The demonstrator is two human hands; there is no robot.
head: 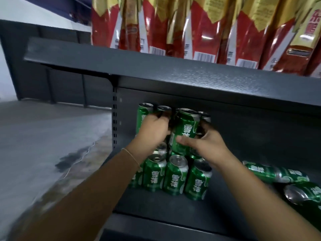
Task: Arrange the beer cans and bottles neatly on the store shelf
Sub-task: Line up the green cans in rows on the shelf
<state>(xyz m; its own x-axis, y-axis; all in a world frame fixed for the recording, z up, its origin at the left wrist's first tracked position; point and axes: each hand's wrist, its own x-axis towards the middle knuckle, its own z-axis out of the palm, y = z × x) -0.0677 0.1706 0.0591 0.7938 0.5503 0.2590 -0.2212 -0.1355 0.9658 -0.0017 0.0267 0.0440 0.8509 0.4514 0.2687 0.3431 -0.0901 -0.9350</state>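
Observation:
Several green beer cans stand grouped on the dark shelf (156, 204). A front row of upright cans (175, 176) faces me, and more cans are stacked on a second tier behind. My right hand (206, 145) grips a green can (185, 131) on the upper tier, thumb across its front. My left hand (154, 131) reaches among the upper cans beside it, its fingers curled round a can (162, 110) whose body is hidden behind the hand. Two cans lie on their sides at the right: one (276, 173) farther back, one (305, 193) nearer.
A dark shelf board (173, 73) overhangs closely above the cans, loaded with red and gold packages (199, 26). A slotted upright (114, 117) bounds the shelf on the left. Grey floor (43, 145) with a thin white cord lies to the left.

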